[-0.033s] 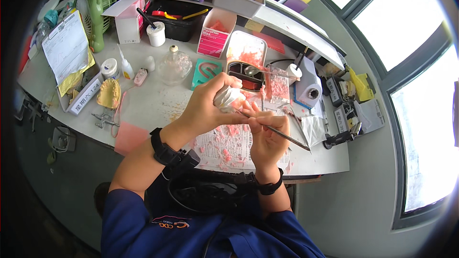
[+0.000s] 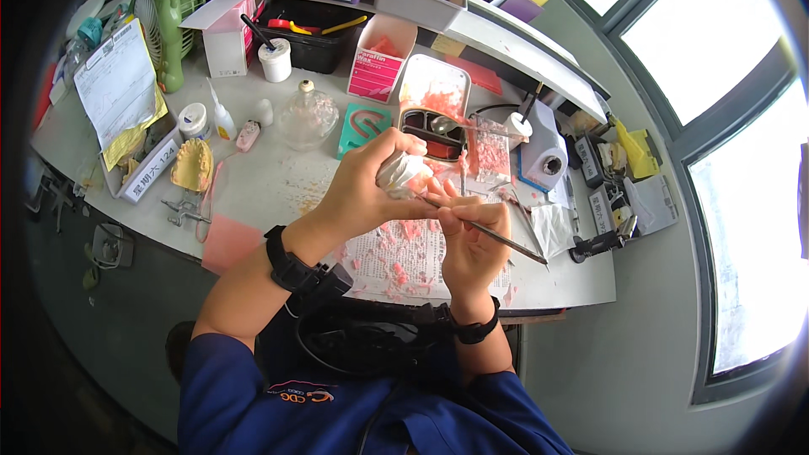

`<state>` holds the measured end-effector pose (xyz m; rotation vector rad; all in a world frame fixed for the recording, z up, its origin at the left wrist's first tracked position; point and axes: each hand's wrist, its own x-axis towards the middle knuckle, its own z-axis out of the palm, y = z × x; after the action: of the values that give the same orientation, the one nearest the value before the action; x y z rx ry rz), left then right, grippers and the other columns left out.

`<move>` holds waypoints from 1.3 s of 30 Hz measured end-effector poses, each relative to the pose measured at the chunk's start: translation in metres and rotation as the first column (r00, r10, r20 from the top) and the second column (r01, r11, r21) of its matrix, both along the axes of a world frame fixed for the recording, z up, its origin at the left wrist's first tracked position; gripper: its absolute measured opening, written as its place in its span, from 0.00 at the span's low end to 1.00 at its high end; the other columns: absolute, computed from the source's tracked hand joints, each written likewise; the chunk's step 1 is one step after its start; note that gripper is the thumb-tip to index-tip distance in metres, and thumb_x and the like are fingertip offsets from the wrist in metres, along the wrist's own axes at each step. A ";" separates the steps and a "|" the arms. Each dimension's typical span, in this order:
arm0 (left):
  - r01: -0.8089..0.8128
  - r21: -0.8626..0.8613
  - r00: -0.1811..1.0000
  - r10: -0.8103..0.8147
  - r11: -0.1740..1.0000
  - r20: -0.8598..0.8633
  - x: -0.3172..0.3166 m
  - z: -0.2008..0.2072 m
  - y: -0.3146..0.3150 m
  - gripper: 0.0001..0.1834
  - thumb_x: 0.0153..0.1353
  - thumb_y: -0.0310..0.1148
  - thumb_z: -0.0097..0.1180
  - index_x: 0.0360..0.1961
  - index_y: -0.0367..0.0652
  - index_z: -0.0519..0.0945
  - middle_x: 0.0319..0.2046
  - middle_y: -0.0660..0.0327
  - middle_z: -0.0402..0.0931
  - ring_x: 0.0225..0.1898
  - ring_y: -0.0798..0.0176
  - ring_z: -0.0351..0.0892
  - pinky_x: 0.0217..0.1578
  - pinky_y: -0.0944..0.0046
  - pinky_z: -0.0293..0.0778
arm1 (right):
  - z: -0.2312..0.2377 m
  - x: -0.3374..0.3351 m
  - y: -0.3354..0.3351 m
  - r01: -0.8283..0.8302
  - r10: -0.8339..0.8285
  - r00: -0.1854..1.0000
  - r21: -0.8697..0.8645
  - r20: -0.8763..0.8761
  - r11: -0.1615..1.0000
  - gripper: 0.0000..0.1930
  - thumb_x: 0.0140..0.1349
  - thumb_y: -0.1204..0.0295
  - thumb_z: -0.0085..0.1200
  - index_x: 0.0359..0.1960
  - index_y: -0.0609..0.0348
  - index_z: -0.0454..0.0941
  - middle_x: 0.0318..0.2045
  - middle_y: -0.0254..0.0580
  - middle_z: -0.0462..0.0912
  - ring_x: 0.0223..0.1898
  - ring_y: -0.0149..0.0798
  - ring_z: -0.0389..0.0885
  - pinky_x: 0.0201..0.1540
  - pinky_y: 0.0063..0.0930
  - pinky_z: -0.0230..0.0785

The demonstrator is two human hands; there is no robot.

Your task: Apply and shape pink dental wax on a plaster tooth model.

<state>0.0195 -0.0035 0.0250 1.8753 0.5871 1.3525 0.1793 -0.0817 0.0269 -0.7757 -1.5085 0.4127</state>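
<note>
My left hand (image 2: 364, 189) is wrapped round a whitish plaster dental cast (image 2: 398, 171) with pink wax on its right side. My right hand (image 2: 474, 251) pinches a slim metal wax carver (image 2: 516, 247) like a pen. The carver's tip end is at the cast's wax, partly hidden by my fingers; its other end points down to the right. Both hands are over a printed paper sheet (image 2: 375, 274) strewn with pink wax shavings (image 2: 399, 270).
Beyond my hands are a wax tray (image 2: 455, 148), a wax box (image 2: 381, 67) and a glass spirit lamp (image 2: 305, 122). A yellowish dental cast (image 2: 192, 165) and a metal articulator (image 2: 181, 212) lie left. At right stand a blue-and-white machine (image 2: 543, 152) and a black torch-like tool (image 2: 594, 246).
</note>
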 end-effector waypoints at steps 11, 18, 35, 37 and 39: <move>0.130 0.011 0.991 -0.130 0.991 0.034 -0.003 0.005 0.003 0.45 0.28 0.52 0.83 0.45 0.40 0.72 0.43 0.60 0.77 0.46 0.67 0.76 0.48 0.65 0.72 | 0.000 0.014 -0.017 -0.216 0.241 0.943 0.128 -0.231 0.968 0.14 0.67 0.81 0.50 0.49 0.59 0.60 0.35 0.55 0.84 0.41 0.42 0.84 0.54 0.43 0.72; 0.075 0.342 0.996 -0.056 0.937 -0.065 0.002 0.007 0.002 0.32 0.37 0.36 0.81 0.43 0.43 0.75 0.43 0.56 0.78 0.50 0.53 0.79 0.51 0.57 0.74 | 0.016 0.018 -0.005 0.135 -0.154 0.983 0.180 0.096 0.974 0.09 0.54 0.85 0.63 0.37 0.67 0.80 0.37 0.54 0.86 0.38 0.42 0.86 0.42 0.30 0.78; 0.047 0.374 0.999 -0.041 0.926 -0.023 0.006 0.008 -0.004 0.24 0.42 0.31 0.76 0.40 0.44 0.76 0.40 0.57 0.79 0.49 0.52 0.80 0.49 0.56 0.76 | 0.016 0.016 -0.018 -0.041 0.036 0.996 0.058 0.080 0.997 0.09 0.56 0.87 0.60 0.32 0.64 0.73 0.36 0.54 0.85 0.43 0.46 0.86 0.55 0.45 0.75; 0.058 0.368 0.998 -0.055 0.928 -0.017 0.007 0.009 -0.003 0.25 0.41 0.31 0.76 0.40 0.44 0.76 0.41 0.56 0.79 0.49 0.51 0.80 0.49 0.56 0.76 | 0.019 0.017 -0.018 -0.037 0.031 0.995 0.063 0.098 0.997 0.09 0.55 0.87 0.61 0.31 0.64 0.73 0.37 0.54 0.85 0.43 0.46 0.86 0.55 0.44 0.75; 0.061 0.371 0.998 -0.057 0.927 -0.022 0.007 0.009 -0.002 0.25 0.41 0.32 0.76 0.40 0.44 0.76 0.41 0.56 0.79 0.50 0.51 0.80 0.50 0.56 0.76 | 0.022 0.018 -0.019 -0.036 0.028 0.993 0.069 0.117 0.997 0.08 0.54 0.87 0.61 0.31 0.64 0.74 0.37 0.54 0.85 0.42 0.46 0.86 0.55 0.44 0.75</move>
<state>0.0267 -0.0058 0.0338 2.1818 0.2873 1.4939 0.1970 -0.1003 0.0492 -0.7308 -1.6369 0.3410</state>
